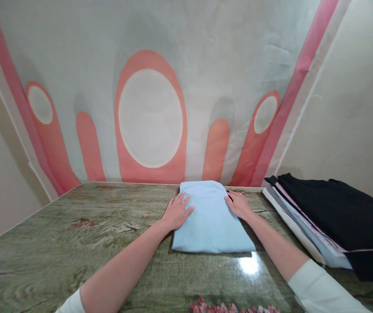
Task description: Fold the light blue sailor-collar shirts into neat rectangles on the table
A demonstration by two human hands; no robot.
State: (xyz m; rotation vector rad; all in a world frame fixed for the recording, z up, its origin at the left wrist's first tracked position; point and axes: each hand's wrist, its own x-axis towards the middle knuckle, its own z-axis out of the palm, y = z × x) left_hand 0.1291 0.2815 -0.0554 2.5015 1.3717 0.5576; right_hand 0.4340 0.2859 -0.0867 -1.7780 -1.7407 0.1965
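Observation:
A light blue folded garment (211,221) lies flat near the far edge of the table, with a little dark fabric showing at its upper sides. On its left edge rests my left hand (176,211), fingers spread over the cloth. My right hand (238,204) lies at the upper right edge, its fingertips touching the blue cloth and its fingers stretched out. Neither hand grips the fabric.
To the right stands a stack of folded clothes (307,234) in white, grey and pink, with a black garment (339,211) on top. The wood-patterned table (118,256) meets a wall with a coral and white printed covering (199,87).

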